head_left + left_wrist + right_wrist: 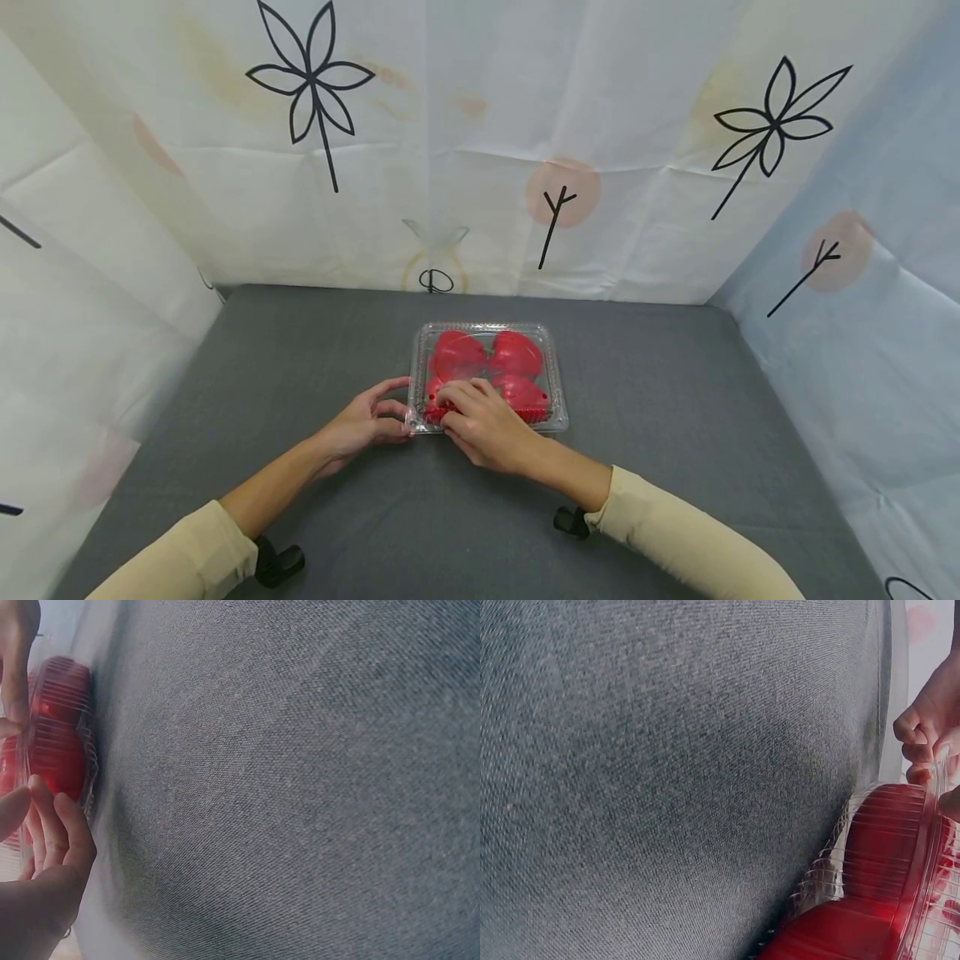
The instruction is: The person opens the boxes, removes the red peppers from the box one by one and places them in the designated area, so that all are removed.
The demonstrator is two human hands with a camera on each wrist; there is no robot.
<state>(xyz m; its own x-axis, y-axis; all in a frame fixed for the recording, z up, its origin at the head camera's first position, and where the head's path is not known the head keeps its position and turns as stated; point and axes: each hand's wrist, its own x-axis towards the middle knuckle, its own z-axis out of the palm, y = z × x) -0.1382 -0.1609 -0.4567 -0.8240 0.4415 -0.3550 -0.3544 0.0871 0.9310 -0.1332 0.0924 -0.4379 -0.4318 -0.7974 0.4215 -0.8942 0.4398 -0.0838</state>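
Observation:
A clear plastic clamshell container (555, 392) lies flat on the grey cloth, its lid down over several large, glossy red rounded fruits or vegetables (517, 354) whose kind I cannot tell. My left hand (367, 425) is at its front left corner, thumb and fingertips pinching the rim, as the right wrist view also shows the left hand (930, 724). At the front edge, left of the middle, my right hand (487, 425) has curled fingers over the lid, pinching the rim. In the left wrist view the right hand (15, 667) meets the rim close to the left fingertips.
Grey cloth (660, 400) covers the table around the container. White curtains with plant drawings hang behind it (480, 108) and along both sides. Dark straps (277, 562) sit at the wrists near the light sleeves (187, 558).

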